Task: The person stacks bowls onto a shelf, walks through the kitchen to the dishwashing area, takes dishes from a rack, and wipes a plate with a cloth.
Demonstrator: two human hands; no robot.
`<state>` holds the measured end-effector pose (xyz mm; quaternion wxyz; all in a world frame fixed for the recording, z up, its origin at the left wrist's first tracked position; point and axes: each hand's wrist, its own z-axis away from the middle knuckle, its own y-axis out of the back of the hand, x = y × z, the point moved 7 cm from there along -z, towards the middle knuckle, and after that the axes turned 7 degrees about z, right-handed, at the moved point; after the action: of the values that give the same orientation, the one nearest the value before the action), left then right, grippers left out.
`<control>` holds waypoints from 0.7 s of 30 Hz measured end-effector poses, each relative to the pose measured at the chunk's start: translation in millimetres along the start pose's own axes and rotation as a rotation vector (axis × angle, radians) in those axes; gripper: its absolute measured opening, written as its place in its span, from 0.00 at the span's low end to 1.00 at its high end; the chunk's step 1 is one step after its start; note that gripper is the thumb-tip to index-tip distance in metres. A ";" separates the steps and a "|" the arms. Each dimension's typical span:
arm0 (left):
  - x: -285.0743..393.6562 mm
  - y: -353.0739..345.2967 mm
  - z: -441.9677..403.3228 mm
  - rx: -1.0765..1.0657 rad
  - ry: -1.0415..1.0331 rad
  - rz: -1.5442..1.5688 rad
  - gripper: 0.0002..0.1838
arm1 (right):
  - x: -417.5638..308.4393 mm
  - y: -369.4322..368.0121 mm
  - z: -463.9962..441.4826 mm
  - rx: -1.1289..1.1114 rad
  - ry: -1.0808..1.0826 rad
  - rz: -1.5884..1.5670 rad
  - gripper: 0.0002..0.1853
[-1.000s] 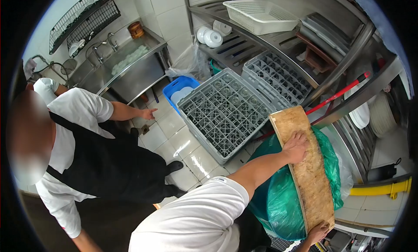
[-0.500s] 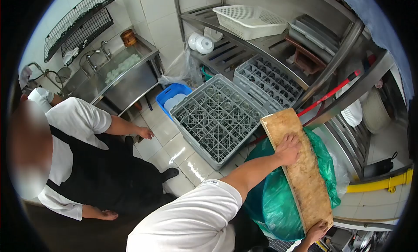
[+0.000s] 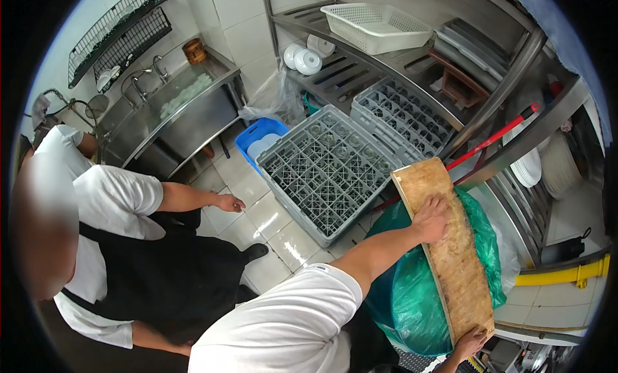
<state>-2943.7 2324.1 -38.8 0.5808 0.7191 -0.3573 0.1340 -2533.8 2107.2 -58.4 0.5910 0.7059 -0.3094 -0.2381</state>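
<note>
A worn wooden board (image 3: 460, 263) lies tilted across a large bin lined with a green plastic bag (image 3: 412, 302). On the upper half of its face rests my left hand (image 3: 430, 219), palm down with the fingers spread a little. My right hand (image 3: 471, 342) grips the board's lower end, with its fingers over the edge; part of this hand is hidden. Beside the board's upper end stands a grey glass rack (image 3: 328, 173) with many compartments, some holding glasses.
At left stands a person in a black apron (image 3: 174, 276), one arm stretched forward. Behind are a steel sink (image 3: 199, 122), a blue tub (image 3: 241, 139), a second rack (image 3: 405, 118) and a shelf with a white basket (image 3: 380, 31). A red pole (image 3: 492, 141) leans at right.
The person at left has leaned and moved their arms, the lower one now reaching toward my sleeve. The view shifted slightly. My hands keep their places on the board.
</note>
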 end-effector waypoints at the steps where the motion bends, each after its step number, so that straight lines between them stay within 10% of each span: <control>1: -0.5 -1.3 0.2 -0.001 0.001 0.000 0.25 | 1.0 -2.9 0.0 -0.001 0.001 0.001 0.29; 21: -1.3 -2.7 0.4 -0.028 0.013 0.005 0.26 | 1.4 -0.6 1.0 0.101 0.039 0.034 0.29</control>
<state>-2943.0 2324.4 -41.7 0.5930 0.7090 -0.3570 0.1351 -2533.4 2105.5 -59.1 0.5644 0.7341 -0.3213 -0.1983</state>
